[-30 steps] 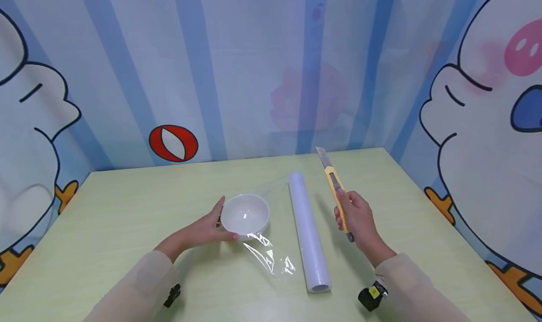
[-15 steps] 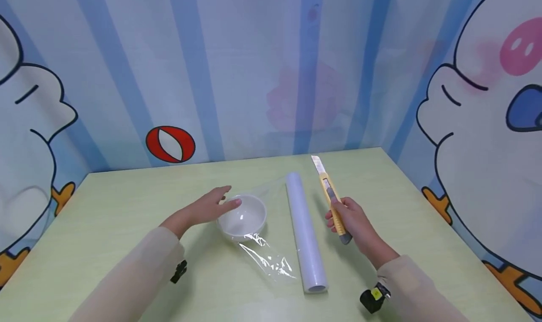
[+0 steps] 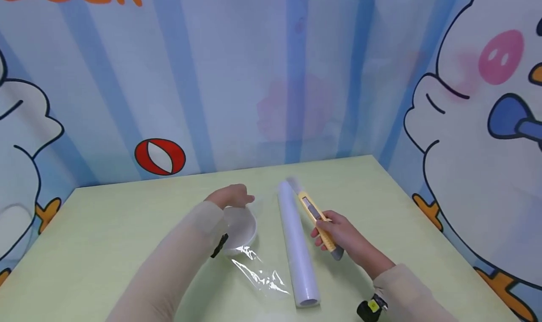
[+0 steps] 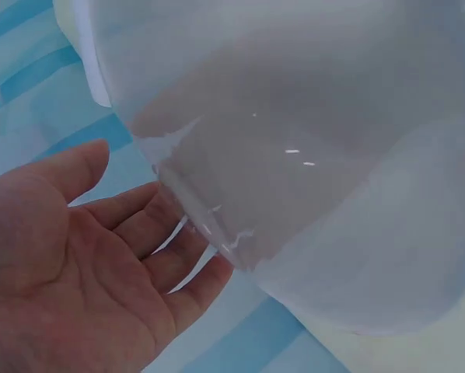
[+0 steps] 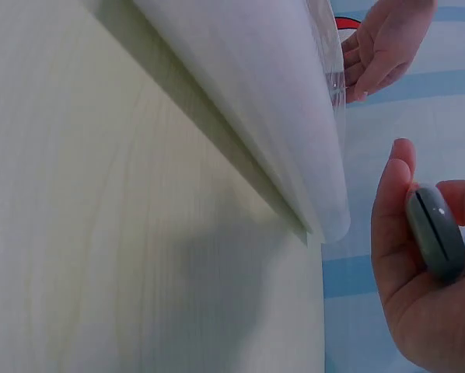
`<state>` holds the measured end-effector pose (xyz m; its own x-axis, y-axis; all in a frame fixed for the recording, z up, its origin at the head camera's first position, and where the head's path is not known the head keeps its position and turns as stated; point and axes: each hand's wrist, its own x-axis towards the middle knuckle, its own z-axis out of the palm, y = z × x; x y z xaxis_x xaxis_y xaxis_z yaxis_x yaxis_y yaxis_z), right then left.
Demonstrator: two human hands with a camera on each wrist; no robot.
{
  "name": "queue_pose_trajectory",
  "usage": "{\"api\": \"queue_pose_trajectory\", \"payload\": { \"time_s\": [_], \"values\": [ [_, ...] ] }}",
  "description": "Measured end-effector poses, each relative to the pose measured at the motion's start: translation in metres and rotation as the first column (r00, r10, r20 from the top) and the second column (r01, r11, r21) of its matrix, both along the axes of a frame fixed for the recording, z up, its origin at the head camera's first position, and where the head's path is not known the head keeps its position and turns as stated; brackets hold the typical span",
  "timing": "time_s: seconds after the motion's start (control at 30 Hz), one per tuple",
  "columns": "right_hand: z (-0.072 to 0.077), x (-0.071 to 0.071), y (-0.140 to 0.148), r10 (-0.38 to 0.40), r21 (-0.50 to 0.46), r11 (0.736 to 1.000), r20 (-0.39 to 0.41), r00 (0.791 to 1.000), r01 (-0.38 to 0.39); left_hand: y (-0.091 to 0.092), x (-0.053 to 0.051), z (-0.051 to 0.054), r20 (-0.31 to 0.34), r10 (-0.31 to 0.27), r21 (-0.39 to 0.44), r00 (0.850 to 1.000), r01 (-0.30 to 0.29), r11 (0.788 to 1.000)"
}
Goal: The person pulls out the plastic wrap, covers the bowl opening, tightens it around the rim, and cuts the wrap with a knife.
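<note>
A white bowl [image 3: 243, 228] stands left of a roll of cling film [image 3: 298, 251], with clear film [image 3: 259, 272] running from the roll across to it. At the bowl's far rim is my left hand [image 3: 232, 196]. In the left wrist view its thumb is spread and its fingertips [image 4: 209, 276] reach the film-covered edge; firm contact is hard to tell. My right hand [image 3: 345, 235] grips a yellow utility knife [image 3: 311, 209], blade out, above the table right of the roll. The blade tip looks blurred near the roll's far end. The right wrist view shows the knife's grey butt [image 5: 436, 233].
The pale wooden table [image 3: 139, 228] ends at a fabric backdrop [image 3: 237, 77] with blue stripes and cartoon prints. A black wrist camera [image 3: 369, 309] hangs below my right sleeve.
My left hand has released the bowl's left side and moved over to its far rim. The knife has swung left and lower, toward the roll's far end. The head view has tilted slightly.
</note>
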<state>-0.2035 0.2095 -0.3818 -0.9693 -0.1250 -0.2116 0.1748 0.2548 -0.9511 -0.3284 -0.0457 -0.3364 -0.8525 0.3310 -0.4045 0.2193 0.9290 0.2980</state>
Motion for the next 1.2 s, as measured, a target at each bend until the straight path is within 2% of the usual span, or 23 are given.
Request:
{"api": "queue_pose_trajectory", "payload": {
  "time_s": [0.13, 0.23, 0.3, 0.47, 0.63, 0.8, 0.9, 1.0, 1.07, 1.2],
  "values": [
    [0.004, -0.001, -0.005, 0.021, 0.009, 1.0, 0.008, 1.0, -0.021, 0.005, -0.006, 0.002, 0.042, 0.048, -0.038, 0.998, -0.046, 0.998],
    [0.009, -0.004, -0.012, 0.019, 0.032, 0.999, 0.032, 0.999, -0.02, 0.009, -0.01, 0.001, 0.043, 0.049, -0.057, 0.998, -0.047, 0.997],
    [0.014, -0.008, -0.019, 0.012, 0.052, 0.999, 0.05, 0.999, -0.015, 0.011, -0.011, -0.001, 0.03, 0.029, -0.071, 0.999, -0.027, 0.997],
    [0.025, -0.02, -0.038, -0.01, 0.124, 0.992, 0.07, 0.997, 0.001, 0.018, -0.011, -0.002, -0.004, -0.015, -0.044, 1.0, 0.015, 0.999],
    [0.033, -0.034, -0.062, 0.041, 0.214, 0.976, 0.042, 0.998, -0.049, 0.023, -0.01, -0.003, -0.047, -0.023, -0.016, 0.999, 0.022, 1.0],
    [0.034, -0.052, -0.079, 0.052, 0.296, 0.954, 0.016, 0.999, -0.054, 0.028, -0.01, -0.005, -0.104, -0.003, -0.007, 0.995, 0.002, 1.0],
    [0.033, -0.06, -0.087, 0.05, 0.403, 0.914, 0.021, 0.999, -0.054, 0.031, -0.01, -0.009, -0.111, 0.013, -0.022, 0.994, -0.015, 1.0],
    [0.031, -0.063, -0.091, 0.074, 0.525, 0.848, 0.025, 0.997, -0.077, 0.034, -0.01, -0.01, -0.103, 0.014, -0.038, 0.995, -0.018, 0.999],
    [0.031, -0.062, -0.092, 0.107, 0.589, 0.802, 0.018, 0.994, -0.097, 0.036, -0.01, -0.01, -0.103, -0.004, -0.049, 0.995, -0.001, 0.999],
    [0.035, -0.058, -0.092, 0.191, 0.66, 0.736, 0.01, 0.981, -0.15, 0.037, -0.008, -0.006, -0.107, -0.031, -0.067, 0.994, 0.024, 0.997]
  ]
}}
